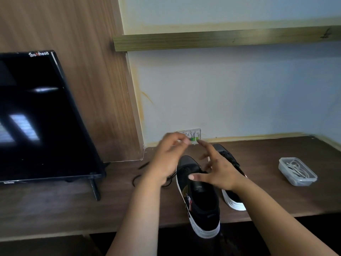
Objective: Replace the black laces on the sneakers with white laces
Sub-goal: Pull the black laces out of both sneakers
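Observation:
Two black sneakers with white soles stand on the dark wooden table [276, 196]. The left sneaker [201, 206] is nearer me and its heel overhangs the front edge. The right sneaker [232, 200] lies partly behind my right hand. My left hand [166, 159] is raised over the left shoe's toe with fingertips pinched together, blurred. A black lace [137, 180] runs from under it and loops on the table to the left. My right hand [219, 174] hovers above the shoe's tongue with fingers spread, holding nothing. White laces [293, 168] lie in a clear plastic container [304, 180] at the right.
A black TV [36, 117] on a stand fills the left of the table. A wall socket [191, 134] sits just behind the hands. A wooden shelf [221, 39] runs along the wall above. Bare tabletop lies between the sneakers and the container.

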The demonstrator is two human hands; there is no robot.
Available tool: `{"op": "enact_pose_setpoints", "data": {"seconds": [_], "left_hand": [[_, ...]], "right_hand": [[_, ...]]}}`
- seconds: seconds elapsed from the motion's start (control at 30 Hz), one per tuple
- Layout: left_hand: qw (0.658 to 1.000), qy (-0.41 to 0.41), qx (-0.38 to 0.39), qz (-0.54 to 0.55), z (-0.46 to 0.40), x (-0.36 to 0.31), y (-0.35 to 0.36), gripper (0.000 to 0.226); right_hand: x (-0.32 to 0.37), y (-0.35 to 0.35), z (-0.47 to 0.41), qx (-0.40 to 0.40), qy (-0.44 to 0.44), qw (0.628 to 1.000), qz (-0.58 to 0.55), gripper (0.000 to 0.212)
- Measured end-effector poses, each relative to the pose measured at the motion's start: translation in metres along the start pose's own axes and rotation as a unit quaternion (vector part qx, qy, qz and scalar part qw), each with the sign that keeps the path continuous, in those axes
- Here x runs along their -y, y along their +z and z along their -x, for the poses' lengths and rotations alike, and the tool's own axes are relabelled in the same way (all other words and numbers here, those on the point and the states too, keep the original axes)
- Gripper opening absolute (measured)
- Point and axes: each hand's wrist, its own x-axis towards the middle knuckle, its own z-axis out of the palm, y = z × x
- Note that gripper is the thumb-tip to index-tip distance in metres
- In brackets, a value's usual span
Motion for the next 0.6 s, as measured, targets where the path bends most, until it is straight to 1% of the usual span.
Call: {"op": "enact_pose_setpoints", "data": {"seconds": [0.03, 0.07, 0.1, 0.13, 0.17, 0.2, 0.23, 0.27, 0.3, 0.33, 0.37, 0.4, 0.43, 0.47, 0.5, 0.53, 0.57, 0.6], "left_hand": [[0.999, 0.014, 0.038, -0.013, 0.003, 0.002, 0.011, 0.018], [0.997, 0.021, 0.074, -0.010, 0.006, 0.003, 0.020, 0.020], [0.994, 0.024, 0.106, 0.011, 0.009, 0.002, 0.028, 0.020], [0.991, 0.026, 0.127, 0.032, 0.010, 0.003, 0.033, 0.020], [0.989, 0.035, 0.137, 0.035, 0.009, 0.003, 0.034, 0.020], [0.990, 0.046, 0.132, 0.022, 0.008, 0.005, 0.033, 0.020], [0.992, 0.050, 0.116, 0.008, 0.006, 0.008, 0.029, 0.020], [0.995, 0.038, 0.088, -0.003, 0.003, 0.013, 0.024, 0.019], [0.999, 0.010, 0.051, -0.006, 0.001, 0.019, 0.019, 0.015], [0.999, -0.028, 0.011, -0.016, -0.002, 0.027, 0.014, 0.012], [0.996, -0.071, -0.024, -0.047, -0.005, 0.035, 0.008, 0.010], [0.986, -0.122, -0.047, -0.101, -0.006, 0.045, 0.003, 0.014], [0.969, -0.173, -0.054, -0.167, -0.006, 0.054, 0.000, 0.023], [0.949, -0.216, -0.048, -0.223, -0.006, 0.063, -0.001, 0.035], [0.935, -0.247, -0.035, -0.252, -0.005, 0.070, 0.000, 0.051], [0.928, -0.268, -0.018, -0.260, -0.005, 0.075, 0.003, 0.066], [0.923, -0.284, 0.000, -0.258, -0.004, 0.079, 0.010, 0.079], [0.919, -0.297, 0.017, -0.260, -0.004, 0.081, 0.017, 0.085]], "right_hand": [[0.007, 0.001, 0.003, 0.013, -0.032, 0.996, -0.083, 0.104], [0.012, 0.003, 0.005, 0.023, -0.054, 0.983, -0.177, 0.097], [0.015, 0.004, 0.006, 0.026, -0.067, 0.960, -0.270, 0.080], [0.019, 0.004, 0.006, 0.019, -0.069, 0.930, -0.360, 0.058], [0.021, 0.001, 0.005, -0.009, -0.050, 0.904, -0.425, 0.034], [0.021, -0.002, 0.003, -0.059, -0.017, 0.879, -0.472, 0.017], [0.017, -0.007, 0.001, -0.136, 0.023, 0.858, -0.494, 0.015], [0.013, -0.012, -0.001, -0.225, 0.061, 0.839, -0.492, 0.020], [0.007, -0.020, -0.002, -0.318, 0.091, 0.830, -0.450, 0.020], [0.001, -0.027, -0.001, -0.393, 0.110, 0.837, -0.366, 0.016], [-0.007, -0.035, 0.001, -0.431, 0.115, 0.857, -0.257, 0.012], [-0.011, -0.040, 0.004, -0.434, 0.107, 0.881, -0.158, 0.010], [-0.015, -0.043, 0.006, -0.396, 0.091, 0.909, -0.089, 0.012], [-0.017, -0.044, 0.007, -0.325, 0.084, 0.941, -0.047, 0.017], [-0.018, -0.040, 0.006, -0.236, 0.089, 0.968, -0.013, 0.022], [-0.018, -0.031, 0.005, -0.139, 0.100, 0.985, 0.022, 0.027], [-0.019, -0.019, 0.004, -0.064, 0.097, 0.991, 0.063, 0.033], [-0.021, -0.005, 0.001, -0.020, 0.083, 0.991, 0.105, 0.040]]}}
